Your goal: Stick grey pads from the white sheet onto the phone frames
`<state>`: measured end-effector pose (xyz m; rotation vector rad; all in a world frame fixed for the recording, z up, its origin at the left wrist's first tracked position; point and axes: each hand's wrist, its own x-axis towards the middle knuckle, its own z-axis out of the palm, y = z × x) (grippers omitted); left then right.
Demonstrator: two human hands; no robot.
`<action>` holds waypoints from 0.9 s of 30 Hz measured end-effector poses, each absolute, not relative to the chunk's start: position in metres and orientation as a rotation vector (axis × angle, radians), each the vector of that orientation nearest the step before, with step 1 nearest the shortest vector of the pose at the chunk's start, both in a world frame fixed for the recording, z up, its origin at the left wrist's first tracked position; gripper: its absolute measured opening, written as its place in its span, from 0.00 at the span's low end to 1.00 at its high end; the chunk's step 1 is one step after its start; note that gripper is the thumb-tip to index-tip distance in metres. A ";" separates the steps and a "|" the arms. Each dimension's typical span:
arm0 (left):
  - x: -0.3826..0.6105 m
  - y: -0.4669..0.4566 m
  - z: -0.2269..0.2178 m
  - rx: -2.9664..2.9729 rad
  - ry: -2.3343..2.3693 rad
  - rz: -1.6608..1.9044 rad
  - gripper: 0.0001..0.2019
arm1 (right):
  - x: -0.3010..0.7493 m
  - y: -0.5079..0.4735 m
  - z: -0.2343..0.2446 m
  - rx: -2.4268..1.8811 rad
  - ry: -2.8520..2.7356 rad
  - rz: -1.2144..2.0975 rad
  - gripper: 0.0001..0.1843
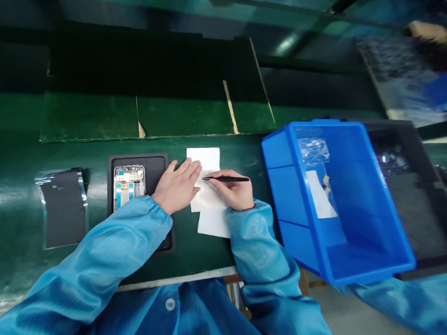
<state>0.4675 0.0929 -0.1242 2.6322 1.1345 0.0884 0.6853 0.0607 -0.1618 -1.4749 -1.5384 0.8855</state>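
My left hand (177, 186) lies flat with fingers stretched out on a white sheet (207, 161) on the green table. My right hand (235, 191) is closed around black tweezers (226, 179), their tip pointing left onto the sheet close to my left fingertips. A second white sheet (213, 224) pokes out below the first. Left of my left hand, an opened phone frame (128, 186) rests in a black tray (156, 166). Both arms wear blue sleeves.
A blue plastic bin (348, 261) stands tilted at the right, with a white slip and clear film inside. A dark tray (416, 202) lies behind it. A dark film sheet (63, 207) lies at the left. Another person's blue sleeve (414, 302) shows at bottom right.
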 end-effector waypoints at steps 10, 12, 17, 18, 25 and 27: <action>0.468 0.093 -0.125 2.648 1.129 0.092 0.27 | 0.683 0.062 -0.159 -1.442 -1.545 0.848 0.10; 0.468 0.093 -0.125 2.656 1.132 0.096 0.27 | 0.683 0.062 -0.161 -1.430 -1.548 0.848 0.10; 0.468 0.093 -0.124 2.658 1.141 0.103 0.26 | 0.685 0.062 -0.163 -1.415 -1.551 0.864 0.10; 0.468 0.093 -0.124 2.657 1.142 0.106 0.26 | 0.685 0.062 -0.163 -1.418 -1.550 0.857 0.10; 0.468 0.093 -0.127 2.657 1.145 0.112 0.27 | 0.682 0.062 -0.161 -1.416 -1.545 0.831 0.09; 0.468 0.093 -0.127 2.657 1.144 0.107 0.27 | 0.681 0.062 -0.160 -1.430 -1.538 0.821 0.09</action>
